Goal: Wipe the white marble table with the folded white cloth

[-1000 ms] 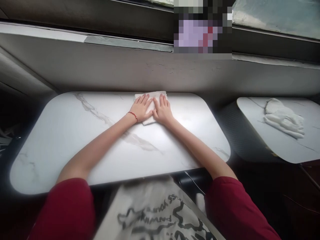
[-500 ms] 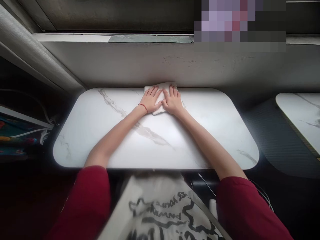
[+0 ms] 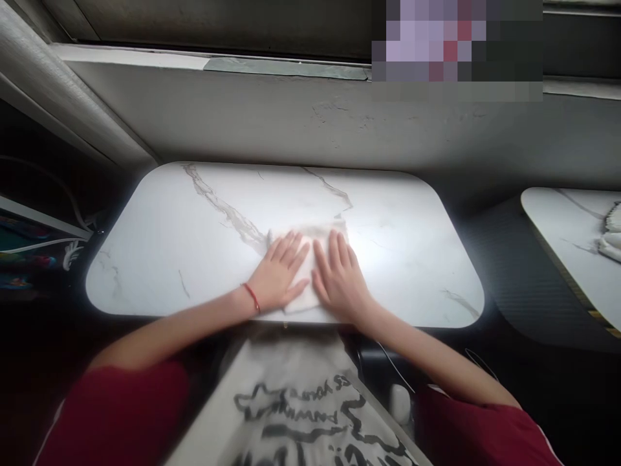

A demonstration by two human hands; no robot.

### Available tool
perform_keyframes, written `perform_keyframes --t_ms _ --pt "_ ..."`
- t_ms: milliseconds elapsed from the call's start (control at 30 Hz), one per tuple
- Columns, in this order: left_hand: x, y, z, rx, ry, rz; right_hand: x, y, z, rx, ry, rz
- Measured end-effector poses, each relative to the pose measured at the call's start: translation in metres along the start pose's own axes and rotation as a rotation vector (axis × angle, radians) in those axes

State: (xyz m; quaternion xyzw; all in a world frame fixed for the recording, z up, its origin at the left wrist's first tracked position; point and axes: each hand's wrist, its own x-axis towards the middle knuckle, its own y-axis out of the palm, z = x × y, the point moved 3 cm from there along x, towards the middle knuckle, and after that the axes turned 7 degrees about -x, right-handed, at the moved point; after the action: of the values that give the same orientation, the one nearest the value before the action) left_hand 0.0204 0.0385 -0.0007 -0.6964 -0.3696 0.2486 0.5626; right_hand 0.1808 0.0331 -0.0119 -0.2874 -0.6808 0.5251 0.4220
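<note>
A folded white cloth (image 3: 310,234) lies on the white marble table (image 3: 194,246), near its front edge at the middle. My left hand (image 3: 279,275) lies flat on the cloth's left half, fingers stretched out, a red string bracelet on its wrist. Beside it, my right hand (image 3: 339,275) presses flat on the right half, fingers spread. The thumbs nearly touch. Most of the cloth is hidden under both palms.
A grey wall (image 3: 272,123) and window sill run behind the table. A second marble table (image 3: 563,239) stands at the right with a crumpled white cloth (image 3: 612,238) at the frame edge. A printed white bag (image 3: 301,408) lies on my lap. Dark clutter sits at the left.
Both hands have slid the cloth from the table's far edge by the wall back to the near edge, staying flat on it.
</note>
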Motion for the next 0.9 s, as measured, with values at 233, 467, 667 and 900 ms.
perform_keyframes --t_ms 233,467,667,900 --pt "-0.030 0.003 -0.030 -0.078 -0.061 -0.091 -0.031 -0.018 0.008 0.009 -0.181 -0.108" --pt "-0.044 0.004 -0.035 -0.184 -0.190 -0.239 0.004 -0.010 -0.024 0.367 -0.620 0.013" --pt "-0.065 -0.002 -0.006 -0.161 -0.252 -0.261 0.036 0.008 -0.006 0.506 -0.746 0.034" --pt "-0.090 -0.038 0.053 -0.079 -0.327 -0.128 0.088 0.022 0.058 0.406 -0.705 -0.036"
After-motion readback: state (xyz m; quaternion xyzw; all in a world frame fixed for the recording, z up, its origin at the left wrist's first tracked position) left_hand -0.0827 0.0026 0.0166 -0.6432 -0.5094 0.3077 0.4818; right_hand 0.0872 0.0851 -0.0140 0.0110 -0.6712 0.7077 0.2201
